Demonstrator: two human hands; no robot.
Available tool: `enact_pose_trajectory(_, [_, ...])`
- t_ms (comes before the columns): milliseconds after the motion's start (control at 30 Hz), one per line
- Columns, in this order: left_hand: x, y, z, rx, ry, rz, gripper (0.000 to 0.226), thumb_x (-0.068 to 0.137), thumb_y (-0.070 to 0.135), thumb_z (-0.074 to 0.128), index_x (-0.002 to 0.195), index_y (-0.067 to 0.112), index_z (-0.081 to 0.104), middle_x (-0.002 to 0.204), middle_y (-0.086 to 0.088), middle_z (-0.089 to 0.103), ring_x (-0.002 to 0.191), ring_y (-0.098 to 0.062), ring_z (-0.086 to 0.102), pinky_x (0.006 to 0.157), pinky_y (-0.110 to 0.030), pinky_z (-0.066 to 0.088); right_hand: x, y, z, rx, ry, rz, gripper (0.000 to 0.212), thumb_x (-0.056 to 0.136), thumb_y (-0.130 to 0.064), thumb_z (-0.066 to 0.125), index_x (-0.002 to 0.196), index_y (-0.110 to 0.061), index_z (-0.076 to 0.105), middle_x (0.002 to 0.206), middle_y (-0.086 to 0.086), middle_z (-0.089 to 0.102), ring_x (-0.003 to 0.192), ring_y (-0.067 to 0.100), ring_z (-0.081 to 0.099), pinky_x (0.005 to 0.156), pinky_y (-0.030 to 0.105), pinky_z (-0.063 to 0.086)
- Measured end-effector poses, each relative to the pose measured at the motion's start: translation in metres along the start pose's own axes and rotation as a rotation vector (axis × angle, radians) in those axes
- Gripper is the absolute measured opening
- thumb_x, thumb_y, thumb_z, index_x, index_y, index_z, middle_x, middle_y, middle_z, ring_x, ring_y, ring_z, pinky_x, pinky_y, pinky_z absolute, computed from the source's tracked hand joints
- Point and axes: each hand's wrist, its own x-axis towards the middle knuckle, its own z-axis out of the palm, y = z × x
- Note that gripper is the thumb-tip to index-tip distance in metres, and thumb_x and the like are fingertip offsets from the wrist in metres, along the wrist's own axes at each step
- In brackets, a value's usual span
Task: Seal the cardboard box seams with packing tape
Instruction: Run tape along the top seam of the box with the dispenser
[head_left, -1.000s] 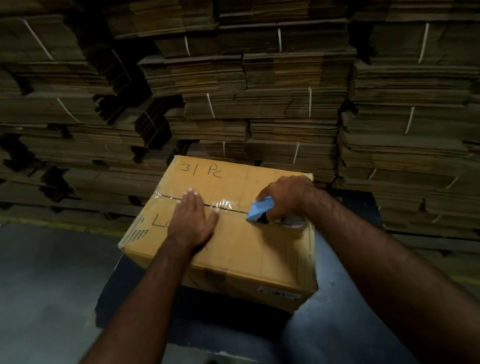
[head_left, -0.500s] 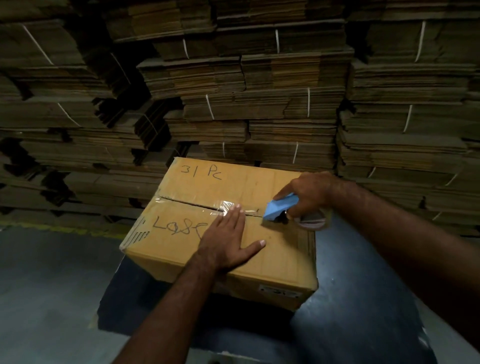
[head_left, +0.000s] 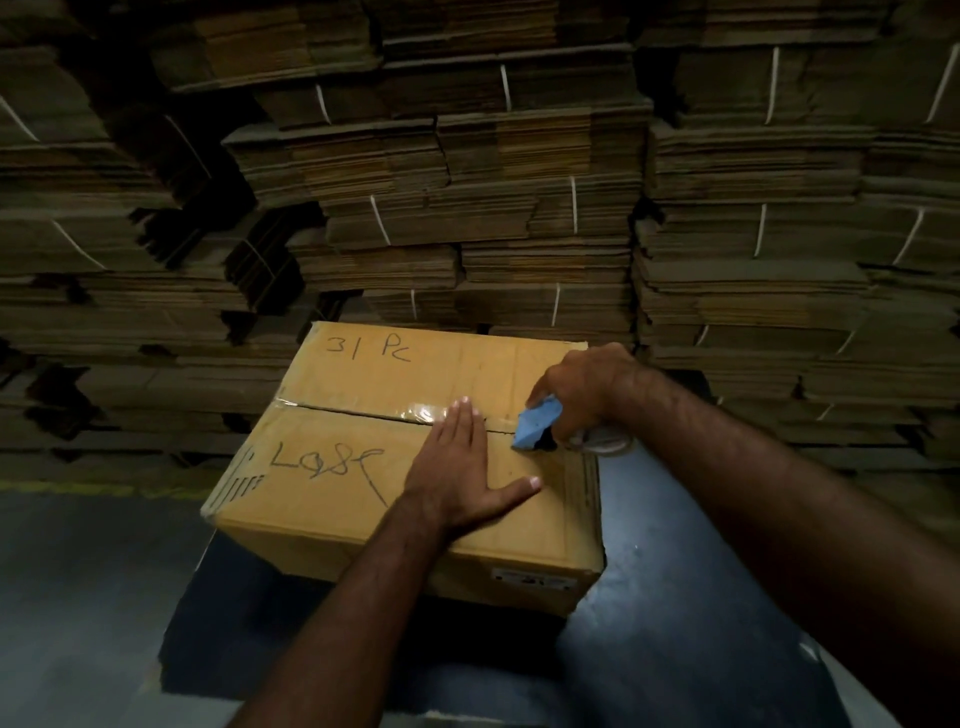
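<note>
Head view: cardboard box (head_left: 363, 499) sits under both hands; left hand (head_left: 462, 473) lies flat, fingers spread, beside the taped seam (head_left: 363, 410), right hand (head_left: 582, 389) grips the blue tape dispenser (head_left: 535, 428) at the seam's right end.

Matt cardboard, one glossy strip of tape

The cardboard box (head_left: 363, 483) is plain matt tan board with a smooth face, marked in dark handwritten ink, and carries a small white paper label (head_left: 535, 578) on its near side. Along its centre seam runs clear packing tape (head_left: 415, 413), glossy and slightly wrinkled, catching the light. The tape dispenser (head_left: 537, 428) has a matt blue body that looks like plastic, with a shiny clear tape roll (head_left: 602, 441) behind it. The stacked flat cartons (head_left: 467, 182) behind are rough-edged brown corrugated board, bound with thin white straps. The floor (head_left: 78, 597) is a smooth, dull grey.
</note>
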Motion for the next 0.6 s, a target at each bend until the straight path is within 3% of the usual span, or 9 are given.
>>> enact_pose_trajectory(100, [-0.006, 0.019, 0.006, 0.014, -0.049, 0.091, 0.129, 0.072, 0.098, 0.018, 0.158, 0.004, 0.001, 0.167, -0.015, -0.006, 0.154, -0.025, -0.004, 0.125, -0.040, 0.001, -0.001, 0.001, 0.002, 0.008, -0.016, 0.012, 0.065, 0.077, -0.055, 0.069, 0.138, -0.044, 0.049, 0.128, -0.008, 0.060, 0.112, 0.015, 0.055, 0.082, 0.036, 0.042])
enact_pose_trajectory(267, [-0.009, 0.033, 0.010, 0.026, -0.062, -0.016, 0.142, 0.060, 0.106, 0.016, 0.159, 0.005, 0.000, 0.167, -0.015, -0.006, 0.154, -0.025, -0.004, 0.125, -0.042, 0.002, 0.000, -0.004, 0.001, 0.001, -0.034, 0.002, 0.065, 0.077, -0.054, 0.070, 0.138, -0.042, 0.051, 0.131, -0.007, 0.058, 0.116, 0.016, 0.053, 0.087, 0.038, 0.045])
enact_pose_trajectory(400, [-0.011, 0.015, 0.007, 0.050, -0.044, -0.040, 0.139, 0.060, 0.105, 0.014, 0.159, 0.008, 0.001, 0.168, -0.010, -0.006, 0.154, -0.021, -0.004, 0.125, -0.045, 0.003, 0.008, -0.015, -0.008, 0.015, -0.034, -0.008, 0.064, 0.077, -0.050, 0.071, 0.138, -0.039, 0.052, 0.132, -0.005, 0.056, 0.118, 0.019, 0.051, 0.086, 0.040, 0.040])
enact_pose_trajectory(600, [-0.013, 0.008, 0.002, 0.014, -0.034, -0.124, 0.140, 0.058, 0.106, 0.013, 0.160, 0.010, 0.001, 0.168, -0.010, -0.007, 0.154, -0.022, -0.004, 0.125, -0.046, 0.004, 0.022, -0.032, -0.010, 0.004, 0.024, -0.019, 0.064, 0.074, -0.047, 0.073, 0.134, -0.035, 0.055, 0.128, -0.002, 0.059, 0.114, 0.020, 0.055, 0.092, 0.046, 0.047])
